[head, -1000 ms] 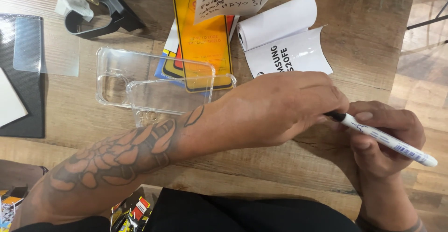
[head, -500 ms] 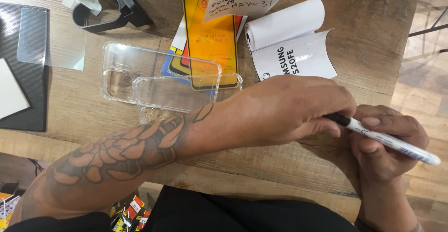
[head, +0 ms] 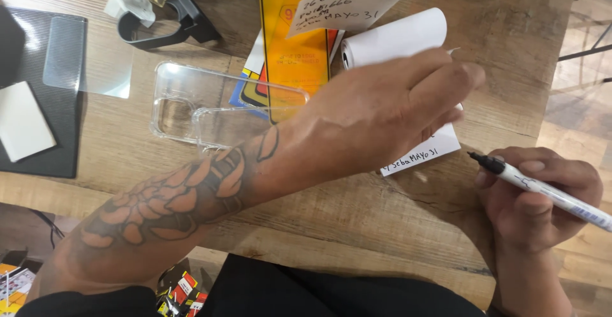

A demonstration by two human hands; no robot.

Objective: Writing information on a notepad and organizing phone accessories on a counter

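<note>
My left hand [head: 382,110], on a tattooed forearm, reaches across the wooden table [head: 357,215] and hovers over a white paper roll [head: 395,39] and its unrolled strip [head: 421,154], which carries handwriting. Its fingers are stretched out together and its palm side is hidden. My right hand [head: 542,208] grips a white marker [head: 542,189], its black tip pointing left at the strip's corner, a short way off it.
A clear phone case [head: 191,110] lies behind my forearm. A yellow screen-protector pack [head: 296,43] with a handwritten slip [head: 344,7] sits beyond it. At left are a black mat [head: 57,151], a glass sheet [head: 89,62] and a black stand [head: 166,23].
My left hand has left the marker's tip and moved up and away over the paper roll, uncovering the written strip. The marker's black tip now shows free in my right hand.
</note>
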